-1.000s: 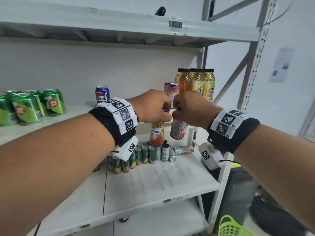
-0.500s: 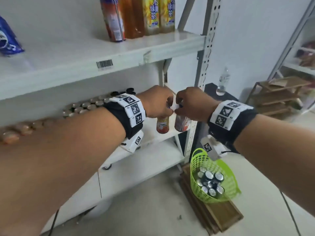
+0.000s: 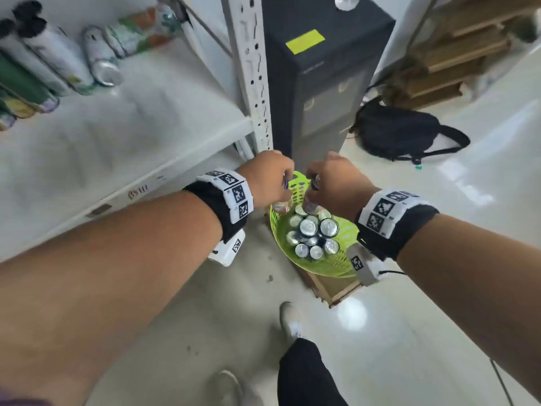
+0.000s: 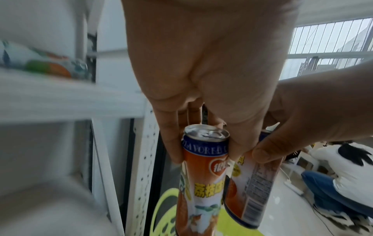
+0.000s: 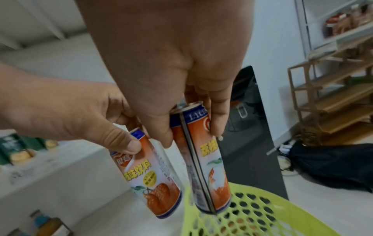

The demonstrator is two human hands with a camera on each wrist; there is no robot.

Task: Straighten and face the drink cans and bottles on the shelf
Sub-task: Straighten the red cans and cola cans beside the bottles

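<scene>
Two slim orange lychee drink cans hang upright over a green basket (image 3: 336, 268) on the floor. My left hand (image 3: 281, 186) pinches one orange can (image 4: 203, 175) by its top rim. My right hand (image 3: 314, 186) pinches the other orange can (image 5: 203, 167) the same way. The two cans are side by side and almost touch, with their bottoms just above the basket's rim. In the head view the fists hide most of both cans. Several silver-topped cans (image 3: 313, 230) stand in the basket.
The white shelf (image 3: 131, 136) is on the left, with several cans (image 3: 99, 57) at its back. A perforated upright (image 3: 251, 68) and a black cabinet (image 3: 322, 83) stand behind the basket. The basket rests on a wooden crate (image 3: 336, 291). A black backpack (image 3: 404, 136) lies on the floor.
Both hands have carried the two orange cans from shelf height down and to the right, to just above the green basket. The head view has swung down to the floor.
</scene>
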